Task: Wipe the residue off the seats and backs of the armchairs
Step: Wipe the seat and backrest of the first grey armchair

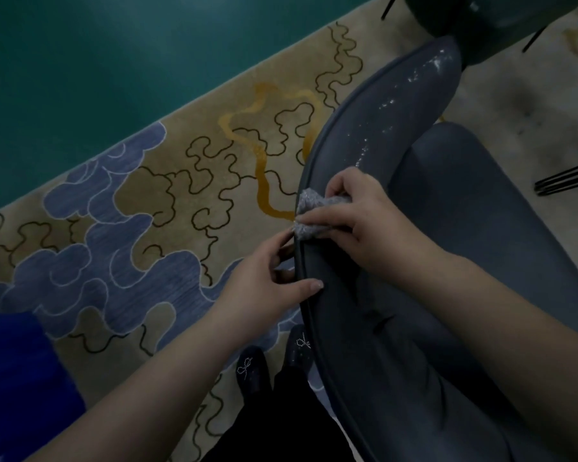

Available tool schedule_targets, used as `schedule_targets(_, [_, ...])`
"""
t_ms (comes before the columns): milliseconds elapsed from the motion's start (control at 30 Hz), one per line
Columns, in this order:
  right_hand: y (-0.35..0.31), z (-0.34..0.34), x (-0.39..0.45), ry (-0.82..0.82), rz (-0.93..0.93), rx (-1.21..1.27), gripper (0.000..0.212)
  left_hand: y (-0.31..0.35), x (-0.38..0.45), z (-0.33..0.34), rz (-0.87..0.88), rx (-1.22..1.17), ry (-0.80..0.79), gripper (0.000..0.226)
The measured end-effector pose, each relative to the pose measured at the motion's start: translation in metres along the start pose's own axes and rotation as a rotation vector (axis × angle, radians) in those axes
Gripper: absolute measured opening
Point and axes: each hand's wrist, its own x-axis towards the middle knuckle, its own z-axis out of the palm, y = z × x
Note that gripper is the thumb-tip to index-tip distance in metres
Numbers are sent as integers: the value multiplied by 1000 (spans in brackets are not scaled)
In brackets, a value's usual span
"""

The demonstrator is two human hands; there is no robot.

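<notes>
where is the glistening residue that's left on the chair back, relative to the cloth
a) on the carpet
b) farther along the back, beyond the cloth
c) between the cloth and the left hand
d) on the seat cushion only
b: the shiny residue runs along the top of the armchair back beyond the cloth held by the right hand, while the stretch nearer the left hand looks matte.

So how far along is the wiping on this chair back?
Done: the near stretch of the chair back looks matte, with no shine. In hand: the right hand grips the cloth on the back's top edge while the left hand holds the rim. Left: wet-looking glistening residue runs along the far stretch. The seat shows no obvious residue, but the light is dim.
</notes>
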Motion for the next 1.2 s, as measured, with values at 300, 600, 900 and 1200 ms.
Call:
schedule_targets(300, [-7, 10, -10, 37, 61, 26, 26, -6, 1, 0, -40, -173, 15, 60])
schedule_targets(600, [-6, 5, 12, 15, 50, -51, 19, -11, 4, -2, -54, -223, 2, 61])
schedule_targets(900, [8, 8, 12, 152, 41, 65, 17, -1, 4, -1, 21, -63, -18, 62])
schedule_targets(1200, [27, 45, -23, 538, 167, 237, 33, 10, 9, 0, 121, 157, 59, 88])
